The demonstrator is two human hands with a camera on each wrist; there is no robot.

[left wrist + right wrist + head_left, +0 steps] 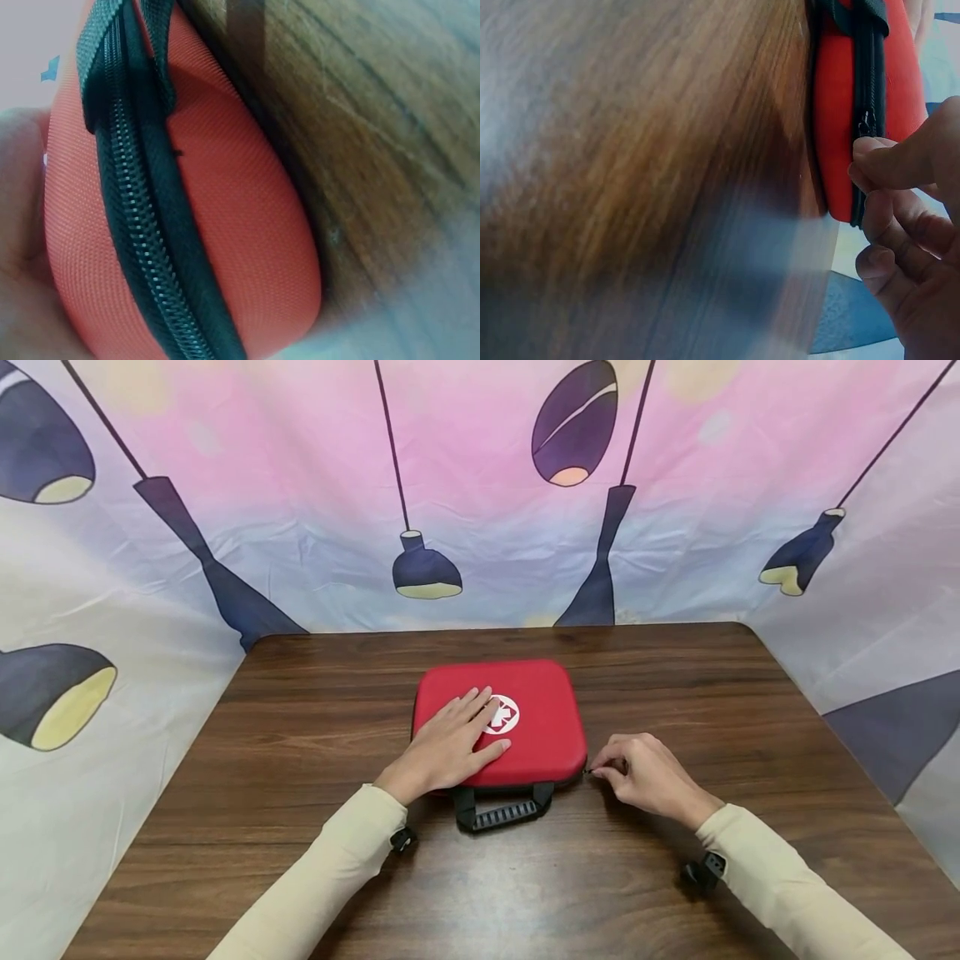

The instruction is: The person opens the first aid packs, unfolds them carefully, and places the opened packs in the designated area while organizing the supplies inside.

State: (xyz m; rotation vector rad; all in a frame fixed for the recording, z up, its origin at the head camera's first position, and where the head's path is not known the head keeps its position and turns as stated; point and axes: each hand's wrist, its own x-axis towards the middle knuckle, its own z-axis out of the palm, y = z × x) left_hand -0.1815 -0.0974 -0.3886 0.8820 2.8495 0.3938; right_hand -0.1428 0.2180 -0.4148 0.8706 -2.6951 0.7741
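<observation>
A red zippered first-aid case [536,747] with a white round emblem lies flat on the table, its black handle [506,814] toward the person. Spread across the lid's left part, the left hand [450,747] presses on it with straight fingers. At the front right corner the right hand [637,772] pinches the zipper pull between thumb and forefinger; the fingertips hide most of the pull. The right wrist view shows the zipper slider [865,124] just above those fingertips. In the left wrist view the zipper teeth [139,202] are meshed along the side of the case.
The brown wooden table [300,718] extends around the case on all sides. Behind it hangs a printed cloth [322,560] with lamp drawings. A dark wrist camera [703,870] sits under the right sleeve, and another [402,839] under the left.
</observation>
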